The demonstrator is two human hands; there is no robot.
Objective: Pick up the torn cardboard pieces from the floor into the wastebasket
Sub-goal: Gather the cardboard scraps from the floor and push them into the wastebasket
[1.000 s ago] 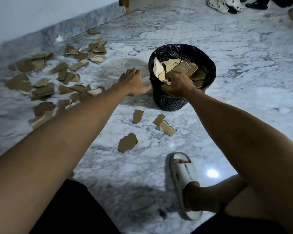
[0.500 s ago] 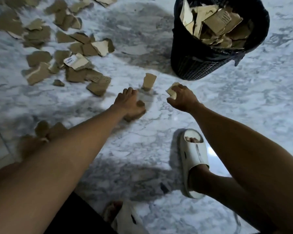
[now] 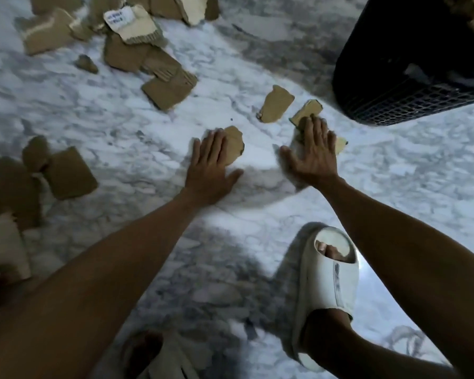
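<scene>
Both hands (image 3: pixel 207 162) (image 3: pixel 311 151) now flattened on cardboard pieces (image 3: pixel 234 144)

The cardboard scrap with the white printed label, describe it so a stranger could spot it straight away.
Start at the black wastebasket at upper right, then look across the marble floor to the heap at upper left. The labelled scrap lies on top, alone in bearing a white sticker with dark print.

Bare grey-veined marble floor (image 3: pixel 137 138) lies open between the two hands and toward 9 o'clock. At 2 o'clock the black mesh wastebasket (image 3: pixel 411 86) blocks passage; torn brown cardboard pieces (image 3: pixel 153 64) crowd 11 o'clock.
</scene>
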